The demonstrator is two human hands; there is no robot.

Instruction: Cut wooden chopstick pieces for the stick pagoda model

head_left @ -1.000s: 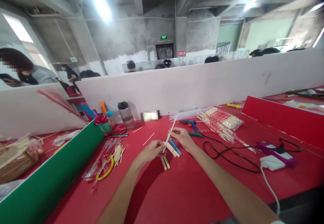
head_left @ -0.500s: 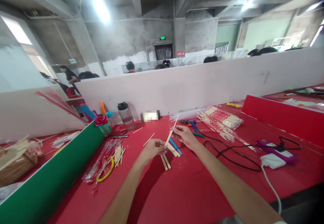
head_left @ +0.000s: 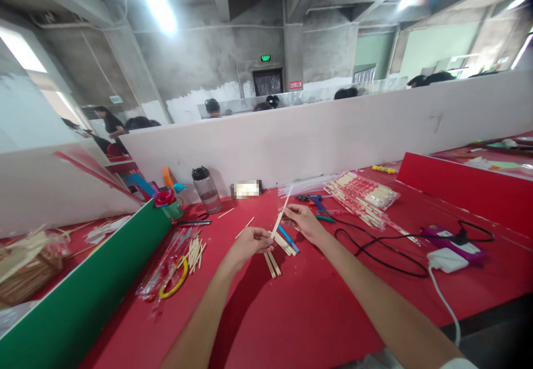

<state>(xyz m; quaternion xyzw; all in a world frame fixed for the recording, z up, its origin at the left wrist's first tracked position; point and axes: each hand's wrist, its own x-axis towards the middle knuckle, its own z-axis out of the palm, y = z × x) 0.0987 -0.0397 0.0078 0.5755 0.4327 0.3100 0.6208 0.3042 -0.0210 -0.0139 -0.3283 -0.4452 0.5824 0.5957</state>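
Observation:
Above the red table, both my hands pinch a pale wooden chopstick that slants up and to the right. My left hand grips its lower end between thumb and fingers. Farther up, my right hand is closed on the same stick; whether a second stick lies against it I cannot make out. Beneath the hands lie several chopsticks and another row of them, with a blue pen-like stick alongside. My fingers hide the upper ends of these sticks.
Left of my hands are a pile of short sticks, yellow-handled scissors and a water bottle. A blue glue gun, wrapped chopsticks and a purple power strip with loose cables lie right. Green and red dividers flank the table.
The view has shifted very slightly. My hands keep the same grip on the chopstick, and the things on the table stay where they were.

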